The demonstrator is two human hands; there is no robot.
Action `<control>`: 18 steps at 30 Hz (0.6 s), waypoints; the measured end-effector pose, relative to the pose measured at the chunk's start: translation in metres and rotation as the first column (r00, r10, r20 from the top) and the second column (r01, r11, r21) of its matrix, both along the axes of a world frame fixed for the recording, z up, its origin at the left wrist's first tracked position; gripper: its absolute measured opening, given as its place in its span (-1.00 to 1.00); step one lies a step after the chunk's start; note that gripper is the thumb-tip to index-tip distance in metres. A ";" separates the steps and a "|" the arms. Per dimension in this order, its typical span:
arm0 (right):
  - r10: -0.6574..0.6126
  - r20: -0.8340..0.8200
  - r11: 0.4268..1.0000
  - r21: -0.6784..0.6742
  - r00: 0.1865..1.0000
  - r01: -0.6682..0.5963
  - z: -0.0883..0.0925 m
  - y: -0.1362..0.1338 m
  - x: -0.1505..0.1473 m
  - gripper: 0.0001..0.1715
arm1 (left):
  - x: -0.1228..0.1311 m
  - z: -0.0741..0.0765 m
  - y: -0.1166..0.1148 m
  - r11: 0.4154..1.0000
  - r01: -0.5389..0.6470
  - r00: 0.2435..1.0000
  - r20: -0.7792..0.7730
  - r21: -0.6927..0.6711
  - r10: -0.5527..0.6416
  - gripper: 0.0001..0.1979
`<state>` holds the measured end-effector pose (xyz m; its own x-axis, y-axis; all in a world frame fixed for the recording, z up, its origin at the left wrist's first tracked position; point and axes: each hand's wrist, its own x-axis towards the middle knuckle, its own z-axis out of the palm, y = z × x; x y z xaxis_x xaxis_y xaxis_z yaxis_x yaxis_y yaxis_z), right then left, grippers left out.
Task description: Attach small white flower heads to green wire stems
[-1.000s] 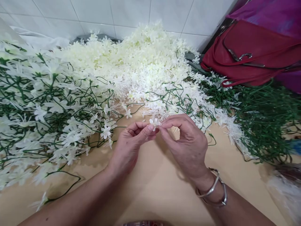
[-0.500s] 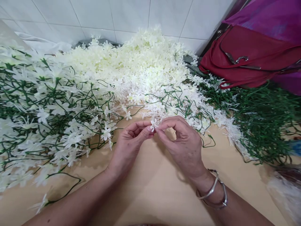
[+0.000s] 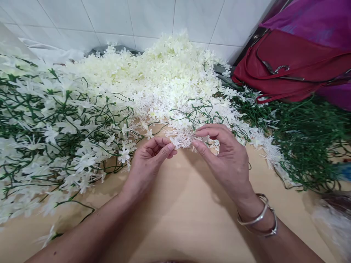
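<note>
My left hand [image 3: 148, 160] is closed in a pinch, its thumb and forefinger holding a small white artificial flower [image 3: 174, 141] just above the tan table [image 3: 178, 212]. My right hand [image 3: 226, 157], with metal bangles [image 3: 259, 219] on the wrist, sits a little to the right. Its fingers are curved and apart, and the fingertips reach into a fringe of spiky white flower centres [image 3: 186, 136] at the near edge of a big heap of loose cream petals [image 3: 164, 73].
Green wire stems with white flowers attached [image 3: 55, 128] cover the left side. Bare green stems [image 3: 307, 138] lie at the right, below a dark red handbag [image 3: 290, 65] and purple cloth. A white tiled wall [image 3: 137, 18] runs behind. A clear plastic bag [image 3: 331, 226] sits at the lower right.
My right hand has let go of the flower and moved right and up into the spiky white pieces, its fingers spreading. The left hand has stayed pinched on the flower.
</note>
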<state>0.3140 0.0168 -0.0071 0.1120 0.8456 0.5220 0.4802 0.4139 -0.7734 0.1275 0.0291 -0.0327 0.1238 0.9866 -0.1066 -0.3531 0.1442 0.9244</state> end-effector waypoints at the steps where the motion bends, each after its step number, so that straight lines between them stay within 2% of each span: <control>1: 0.038 0.037 0.999 0.008 0.999 -0.038 0.000 0.000 0.000 -0.85 | 0.000 0.000 0.000 1.000 0.008 1.000 0.001 0.007 -0.008 -0.84; 4: 0.136 0.102 0.991 -0.008 0.985 -0.136 -0.003 -0.002 -0.002 -0.84 | 0.000 0.002 -0.001 0.998 0.045 0.999 -0.012 0.036 -0.045 -0.85; 10: 0.190 0.146 0.982 -0.018 0.971 -0.190 -0.008 -0.002 -0.008 -0.82 | 0.004 0.008 -0.004 0.997 0.078 0.997 -0.028 0.015 -0.078 -0.82; 18: 0.229 -0.075 0.962 -0.138 0.971 -0.237 -0.010 -0.001 -0.006 -0.84 | 0.002 0.012 -0.003 0.981 0.189 0.981 -0.029 -0.038 -0.190 -0.77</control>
<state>0.3085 0.0160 -0.0173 -0.0709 0.9178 0.3908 0.3369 0.3908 -0.8566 0.1299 0.0262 -0.0211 0.3043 0.9411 -0.1474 -0.2866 0.2381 0.9280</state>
